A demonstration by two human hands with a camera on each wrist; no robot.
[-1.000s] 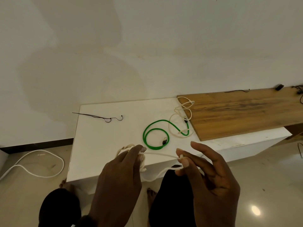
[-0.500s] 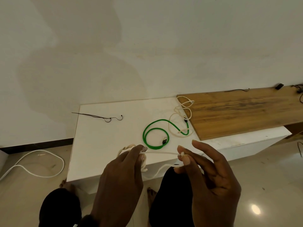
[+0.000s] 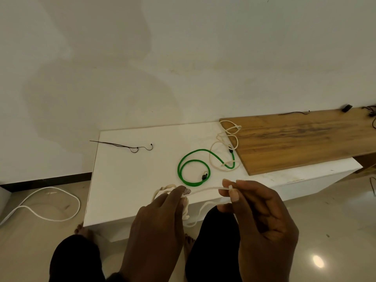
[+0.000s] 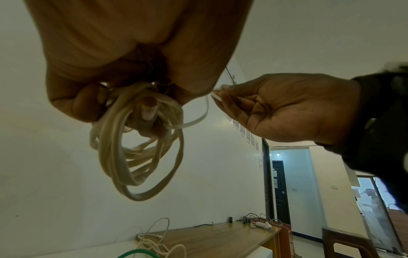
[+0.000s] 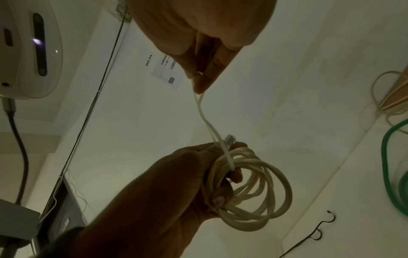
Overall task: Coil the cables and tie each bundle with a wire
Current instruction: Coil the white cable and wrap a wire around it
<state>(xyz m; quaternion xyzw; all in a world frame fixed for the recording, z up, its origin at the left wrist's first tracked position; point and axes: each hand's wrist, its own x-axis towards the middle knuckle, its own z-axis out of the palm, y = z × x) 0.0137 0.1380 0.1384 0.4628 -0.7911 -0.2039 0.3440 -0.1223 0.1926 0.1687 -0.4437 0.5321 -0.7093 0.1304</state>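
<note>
My left hand (image 3: 181, 195) grips a coil of cream flat cable (image 5: 260, 192) near the front edge of the white table (image 3: 126, 180). Several loops hang below its fingers (image 4: 137, 157), and a clear plug (image 5: 229, 139) sticks out above the thumb. A free strand (image 3: 205, 189) runs from the coil to my right hand (image 3: 228, 190), which pinches it between thumb and forefinger (image 5: 198, 82). A green cable (image 3: 192, 170) lies loosely looped at mid-table. A second cream cable (image 3: 223, 151) lies tangled beside it. A thin dark tie wire (image 3: 130, 147) lies at the table's far left.
A wooden board (image 3: 295, 139) overlaps the table's right end, with small dark wires at its far side. A white cable (image 3: 50, 202) loops on the floor at left. My knees sit below the table's front edge.
My right hand has drawn slightly up and to the right, and the strand between the hands is straighter. The left hand keeps its hold on the coil.
</note>
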